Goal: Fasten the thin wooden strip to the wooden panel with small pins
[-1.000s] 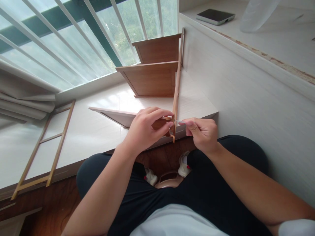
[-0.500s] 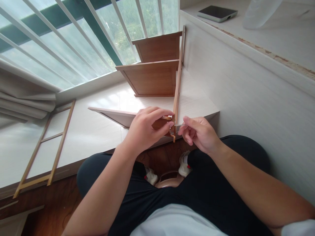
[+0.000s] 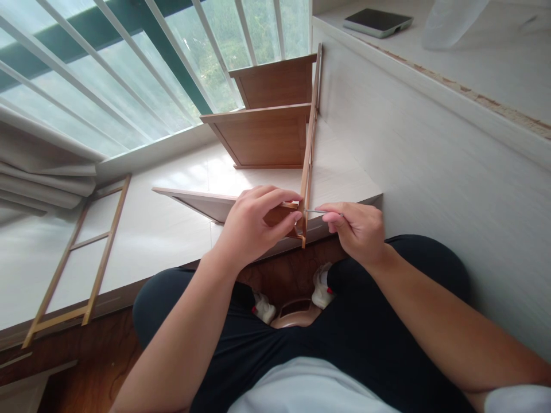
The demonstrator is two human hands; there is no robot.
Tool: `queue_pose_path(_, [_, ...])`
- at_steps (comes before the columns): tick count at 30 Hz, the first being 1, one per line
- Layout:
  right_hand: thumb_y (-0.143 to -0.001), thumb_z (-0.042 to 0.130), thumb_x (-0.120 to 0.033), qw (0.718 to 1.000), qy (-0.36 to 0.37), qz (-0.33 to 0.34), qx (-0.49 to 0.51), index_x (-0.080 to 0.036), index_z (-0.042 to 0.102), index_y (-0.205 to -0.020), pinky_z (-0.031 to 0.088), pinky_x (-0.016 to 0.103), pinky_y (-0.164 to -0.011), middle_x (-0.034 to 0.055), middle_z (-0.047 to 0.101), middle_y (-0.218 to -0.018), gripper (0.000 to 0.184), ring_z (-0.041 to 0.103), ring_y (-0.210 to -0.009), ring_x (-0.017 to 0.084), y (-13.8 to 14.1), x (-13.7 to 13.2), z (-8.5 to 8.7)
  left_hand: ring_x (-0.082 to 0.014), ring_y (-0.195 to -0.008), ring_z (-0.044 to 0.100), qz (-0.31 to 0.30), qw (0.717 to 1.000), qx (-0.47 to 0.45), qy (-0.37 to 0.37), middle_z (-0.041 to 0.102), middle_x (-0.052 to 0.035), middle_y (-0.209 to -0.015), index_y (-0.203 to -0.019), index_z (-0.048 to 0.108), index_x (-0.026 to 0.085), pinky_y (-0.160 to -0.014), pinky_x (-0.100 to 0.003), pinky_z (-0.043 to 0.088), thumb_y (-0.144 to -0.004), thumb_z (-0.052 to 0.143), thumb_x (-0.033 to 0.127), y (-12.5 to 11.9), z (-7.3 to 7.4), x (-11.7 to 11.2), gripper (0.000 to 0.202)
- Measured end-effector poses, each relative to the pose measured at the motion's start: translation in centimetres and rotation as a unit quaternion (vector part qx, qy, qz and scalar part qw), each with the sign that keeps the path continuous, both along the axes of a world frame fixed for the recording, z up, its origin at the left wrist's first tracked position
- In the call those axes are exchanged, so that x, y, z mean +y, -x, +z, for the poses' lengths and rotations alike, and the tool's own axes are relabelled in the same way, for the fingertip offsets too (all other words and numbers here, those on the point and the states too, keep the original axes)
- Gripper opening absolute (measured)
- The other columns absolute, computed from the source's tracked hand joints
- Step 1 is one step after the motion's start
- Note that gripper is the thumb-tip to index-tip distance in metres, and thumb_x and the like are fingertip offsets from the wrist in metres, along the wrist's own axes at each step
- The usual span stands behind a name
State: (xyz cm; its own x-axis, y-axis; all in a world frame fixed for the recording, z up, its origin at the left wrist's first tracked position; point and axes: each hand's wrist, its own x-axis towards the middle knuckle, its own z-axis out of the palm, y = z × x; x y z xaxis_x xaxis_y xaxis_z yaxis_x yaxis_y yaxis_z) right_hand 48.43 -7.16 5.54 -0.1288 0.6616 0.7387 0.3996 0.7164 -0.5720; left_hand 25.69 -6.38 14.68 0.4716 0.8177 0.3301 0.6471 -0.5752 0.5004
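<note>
My left hand (image 3: 253, 226) is closed around the near end of the lowest wooden shelf panel (image 3: 198, 202), its thumb and fingers close to the joint with the long wooden side frame (image 3: 310, 137). My right hand (image 3: 360, 228) pinches a thin metal hex key (image 3: 317, 211). The key's tip meets the right face of the side frame, level with my left fingertips. Whatever fastener sits there is too small to see. Two more brown shelf panels, a middle one (image 3: 267, 136) and a far one (image 3: 278, 85), join the same frame farther off.
A second ladder-like wooden frame (image 3: 107, 249) lies on the pale ledge at left. Beside the bunched curtain (image 3: 47, 160) is a barred window. A phone (image 3: 379, 23) and a translucent container (image 3: 454, 23) rest on the right-hand counter (image 3: 495, 74). A white wall panel borders my right side.
My right hand has turned over and shifted its hold, so more of the hex key shows. The tip stays against the frame. My left hand keeps its place.
</note>
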Motion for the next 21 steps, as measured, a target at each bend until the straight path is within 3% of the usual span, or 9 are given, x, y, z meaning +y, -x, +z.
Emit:
queue_pose_path(12, [-0.109, 0.062, -0.029, 0.999, -0.032, 0.011, -0.026, -0.018, 0.079, -0.116, 0.057, 0.025, -0.073, 0.0042, 0.082, -0.083, 0.022, 0.076, -0.070, 0.015, -0.19, 0.27, -0.31, -0.0215, -0.096, 0.071, -0.001, 1.000, 0.000, -0.002, 0.080, -0.0051, -0.104, -0.111, 0.078, 0.022, -0.092, -0.035, 0.052, -0.098, 0.069, 0.034, 0.06, -0.19, 0.07, 0.020])
queue_pose_path(21, [-0.110, 0.058, -0.042, 0.999, -0.016, 0.010, -0.041, -0.019, 0.081, -0.116, 0.055, 0.027, -0.070, 0.0061, 0.080, -0.080, 0.033, 0.073, -0.068, 0.016, -0.39, 0.25, -0.32, -0.0216, -0.096, 0.070, 0.005, 1.000, 0.001, -0.001, 0.079, -0.0049, -0.102, -0.111, 0.078, 0.022, -0.092, -0.036, 0.051, -0.098, 0.068, 0.034, -0.01, -0.04, -0.04, 0.020])
